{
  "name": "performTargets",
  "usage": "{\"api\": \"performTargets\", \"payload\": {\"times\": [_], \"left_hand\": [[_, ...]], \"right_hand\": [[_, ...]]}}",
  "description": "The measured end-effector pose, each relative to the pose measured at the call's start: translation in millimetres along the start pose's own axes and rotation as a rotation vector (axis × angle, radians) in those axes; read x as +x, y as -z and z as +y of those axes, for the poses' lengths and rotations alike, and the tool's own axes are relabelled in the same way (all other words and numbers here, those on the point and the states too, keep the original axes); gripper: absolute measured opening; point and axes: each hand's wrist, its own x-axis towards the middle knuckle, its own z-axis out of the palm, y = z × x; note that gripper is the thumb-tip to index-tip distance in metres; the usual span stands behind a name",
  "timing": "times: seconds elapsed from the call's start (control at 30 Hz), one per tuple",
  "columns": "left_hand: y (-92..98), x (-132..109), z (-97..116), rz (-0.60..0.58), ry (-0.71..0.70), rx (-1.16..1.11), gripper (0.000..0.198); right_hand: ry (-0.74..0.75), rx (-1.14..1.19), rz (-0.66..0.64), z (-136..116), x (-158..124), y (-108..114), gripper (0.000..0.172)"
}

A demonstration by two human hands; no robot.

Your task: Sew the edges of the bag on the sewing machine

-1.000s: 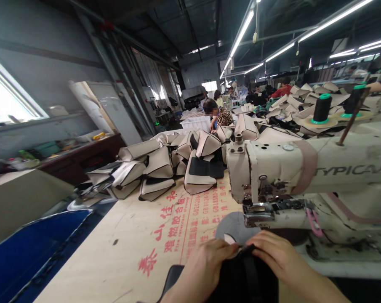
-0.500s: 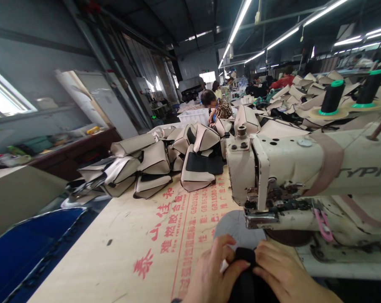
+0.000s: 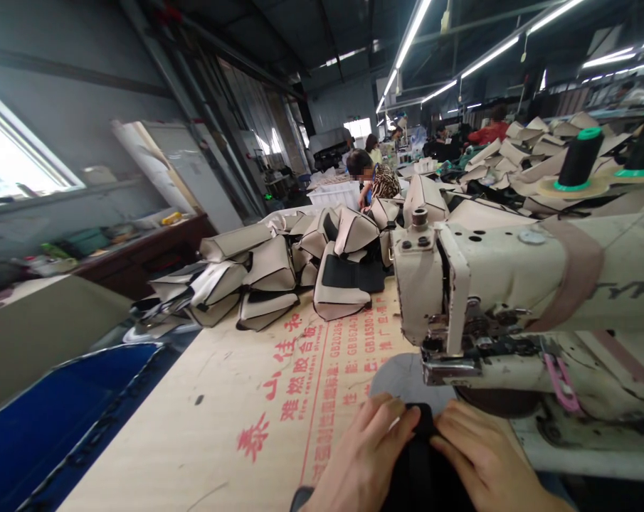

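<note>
At the bottom of the view my left hand (image 3: pixel 365 459) and my right hand (image 3: pixel 482 462) both pinch the top edge of a black fabric piece (image 3: pixel 420 473). The fingers of each hand are closed on it, thumbs meeting near its middle. Just beyond the fabric lies a grey round plate (image 3: pixel 401 377) under the head of a cream sewing machine (image 3: pixel 492 284). The machine's presser foot area (image 3: pixel 450 366) hangs a short way past my fingertips. The lower part of the fabric runs out of view.
A plywood tabletop (image 3: pixel 247 398) with red printed characters stretches to the left. Several beige and black sewn covers (image 3: pixel 279 274) are heaped at its far end. Black thread cones (image 3: pixel 581 160) stand behind the machine. A blue sheet (image 3: pixel 49 419) lies lower left. Other people sit at work farther back.
My hands have kept their hold on the black fabric with small finger shifts; the left fingers moved onto its top edge. The view has shifted slightly, so the machine sits more to the right.
</note>
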Motion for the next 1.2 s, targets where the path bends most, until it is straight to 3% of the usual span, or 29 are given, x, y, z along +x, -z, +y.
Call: {"api": "performTargets", "payload": {"times": [0.1, 0.23, 0.3, 0.4, 0.53, 0.63, 0.77, 0.87, 1.03, 1.2], "left_hand": [[3.2, 7, 5, -0.089, 0.067, -0.056, 0.024], [6.4, 12, 7, -0.097, 0.105, -0.074, 0.021], [4.5, 11, 6, -0.072, 0.109, -0.1, 0.021], [-2.7, 9, 3, -0.03, 0.11, -0.172, 0.02], [-8.9, 5, 0, 0.109, 0.349, -0.309, 0.018], [-4.3, 4, 3, 0.128, 0.478, -0.369, 0.011], [3.6, 7, 7, 0.067, 0.407, -0.457, 0.017], [3.5, 8, 5, 0.002, 0.357, -0.445, 0.012], [-1.9, 8, 3, 0.062, 0.475, -0.31, 0.015], [-2.1, 10, 4, 0.001, 0.164, -0.236, 0.027]], "right_hand": [[-0.025, -0.008, -0.031, 3, -1, -2, 0.021], [-0.103, -0.02, -0.1, 11, -3, 0, 0.013], [-0.071, -0.101, -0.125, 14, -3, 3, 0.025], [0.05, -0.193, -0.167, 14, 0, 7, 0.028], [0.109, -0.17, -0.119, 13, 1, 5, 0.028], [0.134, -0.156, -0.071, 14, -2, 1, 0.026], [0.127, -0.171, -0.028, 18, -8, -3, 0.026], [0.083, -0.117, -0.072, 22, -11, -3, 0.024], [-0.009, -0.004, -0.108, 22, -7, -3, 0.019], [-0.022, 0.029, -0.082, 18, -6, -1, 0.02]]}}
